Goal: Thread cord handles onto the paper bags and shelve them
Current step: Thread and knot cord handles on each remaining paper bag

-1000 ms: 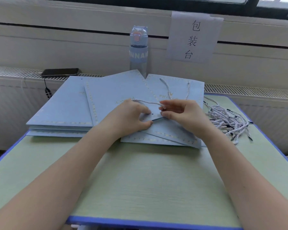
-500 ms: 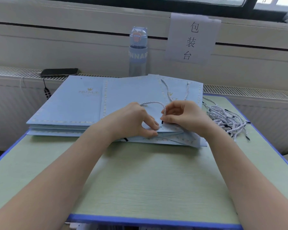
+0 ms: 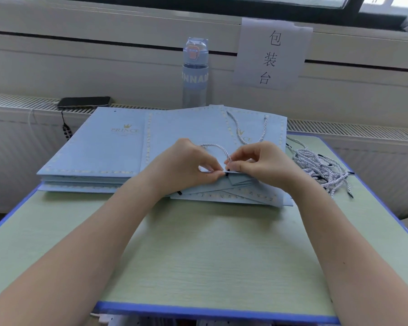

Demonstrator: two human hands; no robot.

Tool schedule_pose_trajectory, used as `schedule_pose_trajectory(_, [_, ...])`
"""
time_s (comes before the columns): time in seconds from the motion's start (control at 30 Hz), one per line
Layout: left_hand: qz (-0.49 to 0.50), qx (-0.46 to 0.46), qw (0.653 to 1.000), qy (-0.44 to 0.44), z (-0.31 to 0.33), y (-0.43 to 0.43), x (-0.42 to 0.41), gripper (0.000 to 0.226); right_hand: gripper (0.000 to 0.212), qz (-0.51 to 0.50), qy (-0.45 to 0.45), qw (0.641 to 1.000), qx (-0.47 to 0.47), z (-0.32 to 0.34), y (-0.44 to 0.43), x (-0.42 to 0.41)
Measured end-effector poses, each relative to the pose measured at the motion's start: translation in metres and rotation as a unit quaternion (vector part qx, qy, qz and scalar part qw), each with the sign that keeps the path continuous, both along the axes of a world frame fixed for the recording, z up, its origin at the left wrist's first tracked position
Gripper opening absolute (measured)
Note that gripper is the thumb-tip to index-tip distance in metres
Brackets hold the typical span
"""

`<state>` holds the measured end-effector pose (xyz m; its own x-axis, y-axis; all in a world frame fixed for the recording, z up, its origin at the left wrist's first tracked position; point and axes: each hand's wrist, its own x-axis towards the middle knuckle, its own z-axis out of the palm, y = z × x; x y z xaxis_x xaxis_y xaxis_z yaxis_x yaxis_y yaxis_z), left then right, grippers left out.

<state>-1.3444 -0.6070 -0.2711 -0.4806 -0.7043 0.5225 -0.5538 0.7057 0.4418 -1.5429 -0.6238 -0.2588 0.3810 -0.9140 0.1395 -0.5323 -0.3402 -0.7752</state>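
A flat light-blue paper bag (image 3: 189, 128) lies on top of other bags at the middle of the desk. My left hand (image 3: 184, 165) pinches its near top edge. My right hand (image 3: 262, 163) pinches a white twisted cord (image 3: 216, 146) just above that edge; the cord arcs from under my left hand to my right fingertips. A black cord tip (image 3: 227, 174) shows at the edge between my hands. Another cord handle (image 3: 245, 130) loops on a bag behind. A stack of blue bags (image 3: 92, 156) lies to the left.
A heap of loose white cords (image 3: 320, 168) lies at the right of the green desk (image 3: 198, 255). A water bottle (image 3: 195, 71), a phone (image 3: 84, 101) on the radiator ledge and a paper sign (image 3: 271, 55) stand behind.
The top bag has turned square to the desk edge. Both hands have come closer together at its near edge, and the cord arc between them has shortened.
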Motion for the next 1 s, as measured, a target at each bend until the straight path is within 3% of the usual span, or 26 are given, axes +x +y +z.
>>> schedule_pose_trajectory(0.17, [0.030, -0.014, 0.999, 0.035, -0.001, -0.002, 0.000, 0.016, 0.030, 0.001, -0.027, 1.000, -0.003, 0.008, 0.006, -0.006])
schedule_pose_trajectory(0.43, [0.061, 0.034, 0.995, 0.073, 0.000, 0.001, -0.004, 0.005, 0.057, 0.009, 0.060, 0.997, -0.045, 0.006, 0.001, -0.005])
schedule_pose_trajectory(0.5, [0.067, 0.023, 0.994, 0.086, 0.002, 0.002, -0.005, 0.005, 0.053, 0.002, 0.062, 0.996, -0.067, 0.004, 0.000, -0.004])
schedule_pose_trajectory(0.57, [0.082, 0.012, 0.990, 0.117, 0.007, 0.002, -0.003, 0.007, 0.032, -0.021, 0.014, 0.984, -0.174, 0.003, 0.000, -0.001])
schedule_pose_trajectory(0.63, [0.098, -0.007, 0.983, 0.153, 0.012, 0.002, 0.001, 0.009, 0.021, -0.058, -0.039, 0.942, -0.329, 0.002, 0.001, 0.002])
schedule_pose_trajectory(0.7, [0.112, -0.018, 0.978, 0.175, 0.016, 0.003, 0.002, 0.008, 0.018, -0.081, -0.057, 0.899, -0.426, 0.001, 0.003, 0.007])
schedule_pose_trajectory(0.87, [0.121, -0.029, 0.972, 0.200, 0.018, 0.006, 0.001, 0.013, 0.015, -0.124, -0.021, 0.854, -0.505, -0.007, 0.004, 0.016])
schedule_pose_trajectory(1.0, [0.122, -0.032, 0.973, 0.192, 0.018, 0.007, 0.000, 0.007, 0.019, -0.179, 0.044, 0.847, -0.499, -0.009, 0.007, 0.023])
